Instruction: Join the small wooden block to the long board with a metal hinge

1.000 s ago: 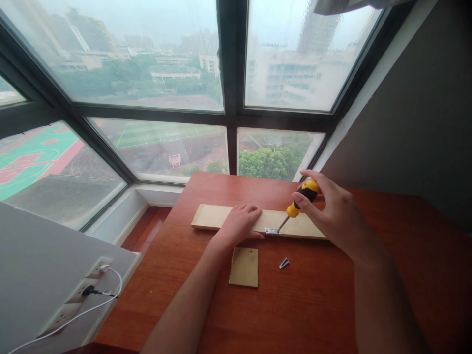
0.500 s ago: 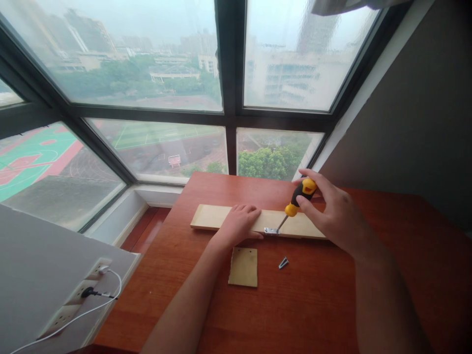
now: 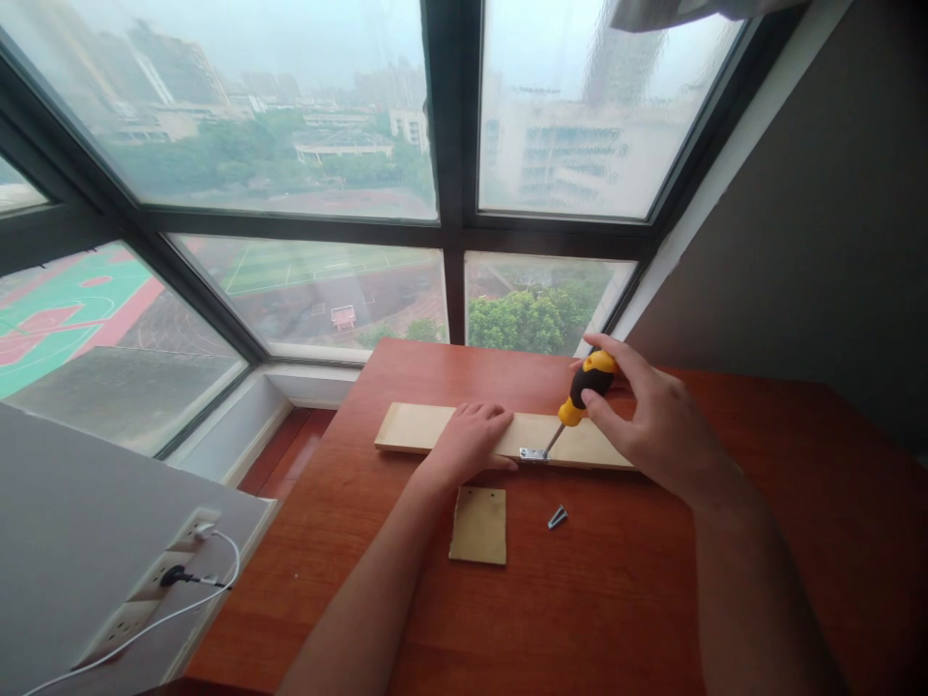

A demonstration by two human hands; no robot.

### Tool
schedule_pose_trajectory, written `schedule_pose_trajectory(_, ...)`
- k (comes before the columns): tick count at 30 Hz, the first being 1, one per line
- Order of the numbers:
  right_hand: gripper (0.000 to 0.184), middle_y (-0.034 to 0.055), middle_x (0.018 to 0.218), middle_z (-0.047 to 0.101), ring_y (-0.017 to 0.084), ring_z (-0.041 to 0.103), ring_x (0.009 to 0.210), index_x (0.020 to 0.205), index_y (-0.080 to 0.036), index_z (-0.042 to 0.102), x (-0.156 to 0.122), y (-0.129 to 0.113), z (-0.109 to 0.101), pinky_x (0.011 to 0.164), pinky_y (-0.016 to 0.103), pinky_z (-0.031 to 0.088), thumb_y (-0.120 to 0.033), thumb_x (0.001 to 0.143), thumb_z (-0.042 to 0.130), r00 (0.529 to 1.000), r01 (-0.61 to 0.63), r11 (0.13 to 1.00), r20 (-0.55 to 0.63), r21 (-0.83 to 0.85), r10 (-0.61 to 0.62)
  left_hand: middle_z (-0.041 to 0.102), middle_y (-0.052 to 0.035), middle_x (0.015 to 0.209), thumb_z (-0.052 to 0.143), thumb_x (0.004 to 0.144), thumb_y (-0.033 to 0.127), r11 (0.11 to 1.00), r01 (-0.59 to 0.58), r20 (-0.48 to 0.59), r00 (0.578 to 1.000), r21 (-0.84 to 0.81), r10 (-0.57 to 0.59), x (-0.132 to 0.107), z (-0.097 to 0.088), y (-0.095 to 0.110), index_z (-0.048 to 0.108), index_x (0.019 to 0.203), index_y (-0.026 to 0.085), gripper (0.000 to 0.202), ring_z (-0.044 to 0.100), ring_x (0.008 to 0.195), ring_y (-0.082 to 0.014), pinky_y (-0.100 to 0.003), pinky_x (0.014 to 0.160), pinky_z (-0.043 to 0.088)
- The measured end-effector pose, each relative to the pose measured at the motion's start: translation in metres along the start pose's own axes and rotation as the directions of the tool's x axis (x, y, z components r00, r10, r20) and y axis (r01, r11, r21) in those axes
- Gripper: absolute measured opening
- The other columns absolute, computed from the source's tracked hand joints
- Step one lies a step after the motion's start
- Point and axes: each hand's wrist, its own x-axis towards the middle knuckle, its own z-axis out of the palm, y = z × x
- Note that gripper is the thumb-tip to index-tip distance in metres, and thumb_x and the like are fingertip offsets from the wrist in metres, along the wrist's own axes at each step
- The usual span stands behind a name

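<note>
My right hand [image 3: 649,411] grips a yellow-and-black screwdriver [image 3: 586,385] by its handle. The shaft slants down to the left, its tip at the right end of a small metal hinge or bracket [image 3: 535,453]. That metal piece lies at the near edge of a long pale wooden board [image 3: 413,425]. My left hand [image 3: 471,445] is closed over the board just left of the metal piece, fingers on top and thumb along the near edge. Closer to me lie a small brown rectangular board [image 3: 478,527] with two holes and a couple of screws [image 3: 558,517].
The reddish-brown wooden table [image 3: 580,609] carries everything. Dark-framed windows [image 3: 453,232] rise behind it, and a grey wall [image 3: 797,251] stands at the right. On the low wall at left are power sockets [image 3: 159,575] with a white cable [image 3: 181,606].
The screwdriver handle has turned and shifted slightly left, with my right hand's fingers moving along with it. My left hand, the board and the screws stay where they were.
</note>
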Motion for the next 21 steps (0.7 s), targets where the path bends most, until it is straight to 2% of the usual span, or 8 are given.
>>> schedule_pose_trajectory(6, 0.048, 0.0064, 0.100, 0.071, 0.028, 0.068, 0.085, 0.120, -0.023, 0.058, 0.0021, -0.0001, 0.0049, 0.072, 0.040, 0.052, -0.053, 0.082, 0.061, 0.993, -0.070, 0.982, -0.109, -0.173, 0.052, 0.059, -0.0095, 0.124, 0.077, 0.067, 0.055, 1.000, -0.003, -0.005, 1.000, 0.002, 0.003, -0.0007, 0.0004, -0.0003, 0.051, 0.128, 0.023, 0.073, 0.055, 0.112, -0.0293, -0.039, 0.094, 0.042)
schedule_pose_trajectory(8, 0.048, 0.0070, 0.104, 0.070, 0.028, 0.068, 0.088, 0.122, -0.022, 0.057, 0.0021, -0.0005, 0.0038, 0.074, 0.039, 0.052, -0.051, 0.084, 0.059, 0.995, -0.065, 0.989, -0.088, -0.129, 0.054, 0.059, -0.0095, 0.124, 0.077, 0.067, 0.055, 1.000, -0.004, -0.005, 1.000, 0.000, 0.004, -0.0007, 0.0006, -0.0005, 0.051, 0.128, 0.023, 0.073, 0.055, 0.112, -0.0290, -0.039, 0.094, 0.042)
schedule_pose_trajectory(11, 0.045, 0.0066, 0.109, 0.070, 0.023, 0.068, 0.091, 0.130, -0.022, 0.052, 0.0010, -0.0010, 0.0001, 0.077, 0.034, 0.053, -0.039, 0.088, 0.055, 0.999, -0.037, 0.999, -0.006, 0.007, 0.037, 0.059, -0.0094, 0.124, 0.077, 0.067, 0.056, 1.000, -0.004, -0.005, 1.000, 0.001, 0.004, -0.0004, 0.0011, -0.0010, 0.051, 0.127, 0.023, 0.073, 0.055, 0.111, -0.0291, -0.039, 0.094, 0.042)
schedule_pose_trajectory(13, 0.045, 0.0062, 0.108, 0.070, 0.022, 0.068, 0.091, 0.132, -0.023, 0.051, 0.0007, -0.0006, -0.0010, 0.077, 0.033, 0.053, -0.035, 0.089, 0.055, 1.000, -0.027, 0.999, 0.006, 0.032, 0.027, 0.059, -0.0092, 0.124, 0.077, 0.067, 0.056, 1.000, -0.004, -0.004, 1.000, 0.001, 0.004, -0.0002, 0.0015, -0.0012, 0.051, 0.128, 0.023, 0.074, 0.055, 0.112, -0.0293, -0.039, 0.094, 0.042)
schedule_pose_trajectory(18, 0.046, 0.0073, 0.102, 0.071, 0.028, 0.068, 0.088, 0.123, -0.023, 0.057, 0.0032, 0.0034, 0.0031, 0.078, 0.041, 0.052, -0.048, 0.084, 0.061, 0.994, -0.061, 0.991, -0.100, -0.120, 0.049, 0.059, -0.0093, 0.125, 0.077, 0.068, 0.056, 1.000, 0.003, 0.002, 1.000, -0.005, -0.003, -0.0004, 0.0016, -0.0013, 0.051, 0.128, 0.024, 0.073, 0.055, 0.112, -0.0300, -0.040, 0.095, 0.041)
schedule_pose_trajectory(21, 0.046, 0.0071, 0.103, 0.070, 0.028, 0.067, 0.089, 0.122, -0.023, 0.057, 0.0030, 0.0043, 0.0031, 0.079, 0.042, 0.052, -0.049, 0.085, 0.060, 0.995, -0.060, 0.994, -0.086, -0.088, 0.052, 0.059, -0.0095, 0.125, 0.077, 0.068, 0.056, 1.000, 0.004, 0.001, 1.000, -0.013, -0.004, -0.0007, 0.0013, -0.0009, 0.052, 0.127, 0.024, 0.072, 0.055, 0.112, -0.0301, -0.040, 0.095, 0.041)
